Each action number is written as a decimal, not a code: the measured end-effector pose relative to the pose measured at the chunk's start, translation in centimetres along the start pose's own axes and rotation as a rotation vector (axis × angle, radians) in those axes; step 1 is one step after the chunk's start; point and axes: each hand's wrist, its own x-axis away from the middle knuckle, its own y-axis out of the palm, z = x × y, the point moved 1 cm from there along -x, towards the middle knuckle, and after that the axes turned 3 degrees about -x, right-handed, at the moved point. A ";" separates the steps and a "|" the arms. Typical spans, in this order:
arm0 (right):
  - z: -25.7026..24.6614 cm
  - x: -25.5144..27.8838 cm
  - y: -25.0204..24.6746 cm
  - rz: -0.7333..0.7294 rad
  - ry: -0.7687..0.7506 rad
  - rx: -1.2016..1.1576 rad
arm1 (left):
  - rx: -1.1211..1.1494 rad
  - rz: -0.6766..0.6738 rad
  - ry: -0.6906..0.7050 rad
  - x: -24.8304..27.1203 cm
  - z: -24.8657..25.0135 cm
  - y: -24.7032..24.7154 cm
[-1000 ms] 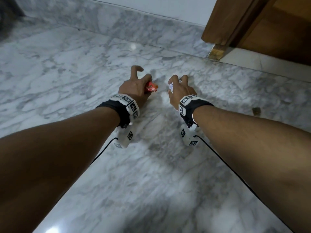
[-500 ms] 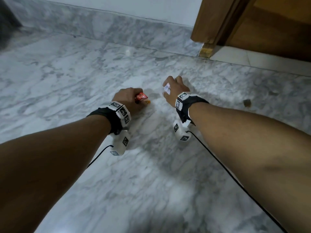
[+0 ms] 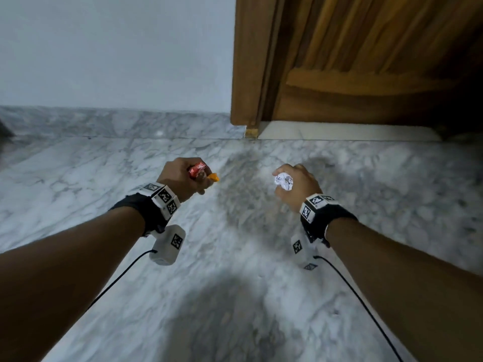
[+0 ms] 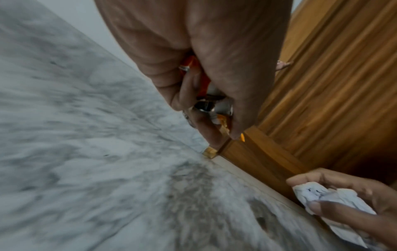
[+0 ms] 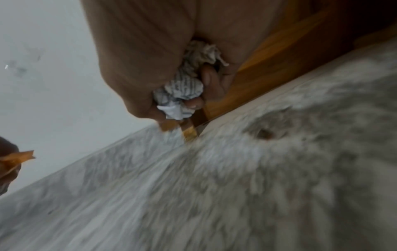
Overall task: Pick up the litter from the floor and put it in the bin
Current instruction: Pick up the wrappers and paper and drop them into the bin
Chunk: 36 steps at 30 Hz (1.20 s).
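My left hand [image 3: 183, 178] is curled round a red and orange wrapper [image 3: 200, 170], whose orange end [image 3: 214, 177] sticks out to the right. The left wrist view shows the wrapper [image 4: 211, 100] with its silvery inside squeezed between fingers and thumb. My right hand [image 3: 295, 184] grips a crumpled ball of printed white paper [image 3: 283, 181]. In the right wrist view the paper ball [image 5: 182, 90] bulges out of the fist. Both hands are raised above the marble floor [image 3: 235, 270]. No bin is in view.
A white wall [image 3: 117, 48] with a marble skirting [image 3: 117, 122] stands ahead. A wooden door [image 3: 366, 61] and its frame fill the upper right. A small brown scrap [image 5: 265, 134] lies on the floor near the door. Cables hang from both wrists.
Both hands have lifted off the floor with the wrapper and the paper ball and moved apart. The head view has tilted up, showing more wall and door.
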 end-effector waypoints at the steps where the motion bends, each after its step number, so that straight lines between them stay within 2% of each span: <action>1: 0.4 0.7 -2.2 0.033 0.029 0.018 | 0.000 -0.013 0.033 -0.5 1.6 0.0; 6: 3.7 6.2 -13.6 0.186 0.186 0.124 | 0.034 -0.097 0.196 -2.2 10.7 2.2; 13: 10.0 18.2 -26.6 0.371 0.386 0.170 | 0.069 -0.302 0.388 -0.7 22.9 8.1; 14: 10.9 19.9 -28.4 0.385 0.412 0.198 | 0.071 -0.327 0.416 -0.1 24.9 8.7; 18: 13.4 25.4 -34.5 0.289 0.567 0.215 | 0.087 -0.363 0.525 2.5 32.7 10.9; 20: 14.1 28.5 -37.4 0.382 0.559 0.278 | 0.076 -0.379 0.558 3.7 36.6 12.8; 23: 15.7 33.2 -40.5 0.475 0.546 0.332 | 0.065 -0.404 0.612 5.8 42.0 16.7; 28: 21.9 39.3 -44.1 0.606 0.569 0.242 | 0.095 -0.439 0.724 10.7 49.5 24.2; 33: 29.4 41.4 -46.1 0.642 0.539 0.189 | 0.026 -0.414 0.815 14.3 55.6 32.1; 36: 33.3 41.3 -46.5 0.598 0.515 0.162 | 0.003 -0.397 0.824 15.6 58.5 36.4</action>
